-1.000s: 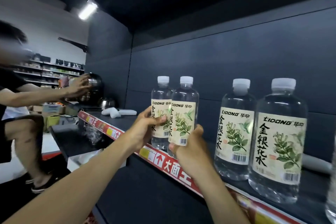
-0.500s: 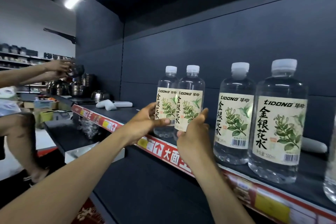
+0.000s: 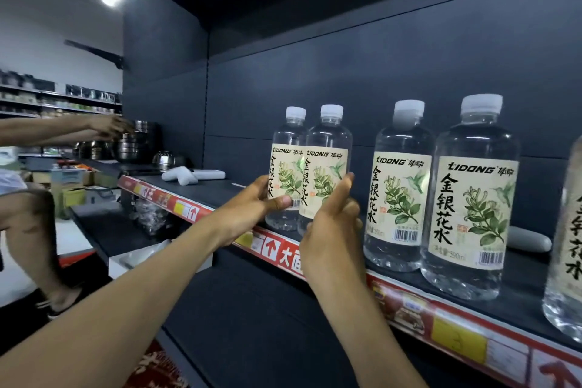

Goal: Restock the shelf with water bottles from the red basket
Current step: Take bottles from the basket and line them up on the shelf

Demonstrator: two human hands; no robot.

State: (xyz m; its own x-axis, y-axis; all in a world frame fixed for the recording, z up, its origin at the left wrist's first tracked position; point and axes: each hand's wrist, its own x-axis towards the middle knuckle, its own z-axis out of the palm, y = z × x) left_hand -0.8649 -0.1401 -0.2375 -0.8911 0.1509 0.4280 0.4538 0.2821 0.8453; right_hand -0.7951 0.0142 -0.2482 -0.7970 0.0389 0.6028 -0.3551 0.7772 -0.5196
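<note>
Two clear water bottles with cream leaf labels and white caps stand side by side on the dark shelf [image 3: 220, 187]. My left hand [image 3: 252, 214] grips the left bottle [image 3: 286, 167] at its lower label. My right hand [image 3: 333, 230] wraps the lower part of the right bottle [image 3: 327, 167]. Both bottles are upright and their bases are hidden behind my hands. Two more bottles [image 3: 400, 186] [image 3: 472, 198] of the same kind stand further right, and a third [image 3: 567, 246] is cut off by the frame edge. The red basket is out of view.
The shelf front carries a red price strip [image 3: 283, 253]. White foam pieces [image 3: 189, 175] lie on the shelf to the left, another [image 3: 529, 242] behind the right bottles. Another person [image 3: 31, 214] at the left reaches toward stacked metal pots [image 3: 132, 145]. A lower dark shelf [image 3: 104, 224] sits below.
The two held bottles have moved right and deeper onto the shelf, closer to the standing ones. The other person's arms have shifted toward the pots.
</note>
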